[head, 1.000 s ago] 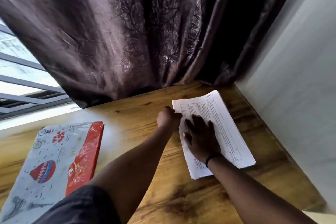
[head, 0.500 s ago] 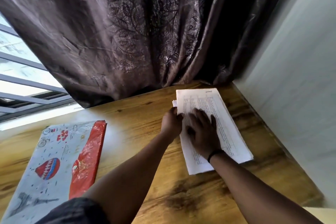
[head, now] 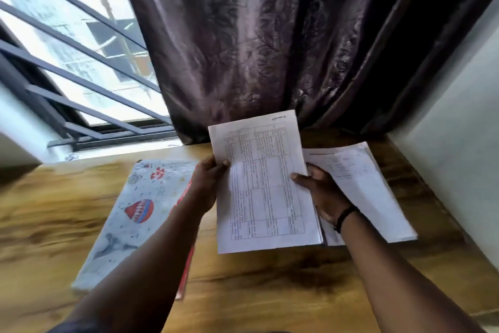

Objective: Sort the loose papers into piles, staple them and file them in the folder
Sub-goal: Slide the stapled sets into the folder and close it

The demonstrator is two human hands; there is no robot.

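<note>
A printed sheet with a table (head: 263, 184) is raised above the wooden table (head: 270, 292), held by both hands. My left hand (head: 209, 184) pinches its left edge, thumb on top. My right hand (head: 321, 192) grips its right edge, thumb on the front and fingers behind. The remaining stack of loose papers (head: 361, 186) lies on the table at the right, partly hidden behind my right hand. A patterned folder with a red spine (head: 135, 213) lies flat at the left, partly under my left forearm.
A dark purple curtain (head: 256, 49) hangs just behind the table's far edge. A barred window (head: 75, 57) is at the back left. A pale wall (head: 459, 130) runs along the table's right side.
Both hands were down on the stack, the right palm flat on it. Now they have lifted the top sheet off and hold it up; the view has shifted left.
</note>
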